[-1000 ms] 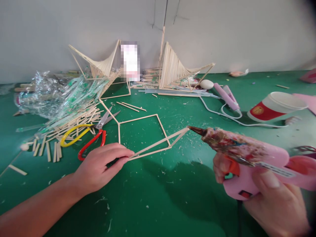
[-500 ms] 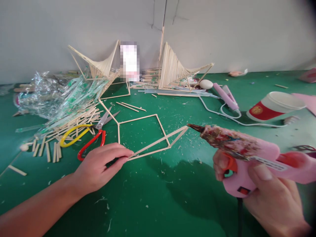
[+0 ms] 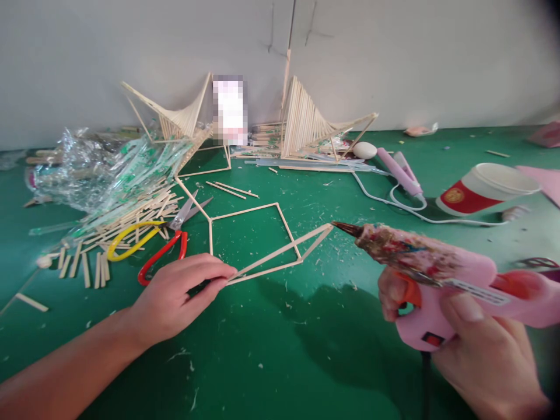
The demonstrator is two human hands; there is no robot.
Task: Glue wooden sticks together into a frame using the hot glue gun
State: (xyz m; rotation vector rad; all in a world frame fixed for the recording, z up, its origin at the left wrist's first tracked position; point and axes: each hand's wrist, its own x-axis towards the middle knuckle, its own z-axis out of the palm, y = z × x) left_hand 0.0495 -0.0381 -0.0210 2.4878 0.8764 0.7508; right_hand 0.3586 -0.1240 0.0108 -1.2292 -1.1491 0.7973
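Observation:
Low at the left, my left hand (image 3: 184, 294) pinches the near corner of a frame of thin wooden sticks (image 3: 262, 274) between thumb and fingers. One stick slants up from that pinch to a raised corner on the right. My right hand (image 3: 476, 344) is wrapped round a pink hot glue gun (image 3: 464, 268), a finger at its orange trigger. The gun's stained metal nozzle meets or nearly meets the raised corner. Scissors (image 3: 175, 227) with one yellow and one red handle lie open just beyond my left hand, beside the frame.
Two curved stick models (image 3: 306, 119) stand against the wall. Plastic wrappers (image 3: 118, 163) and cut sticks (image 3: 96, 268) are heaped at left. A white cord (image 3: 455, 221) runs past a pink clamp-shaped tool (image 3: 402, 172) and a paper cup (image 3: 481, 189) at right.
Almost nothing differs. Both hands, the stick frame and the glue gun hold nearly the same places, with the nozzle still at the raised corner.

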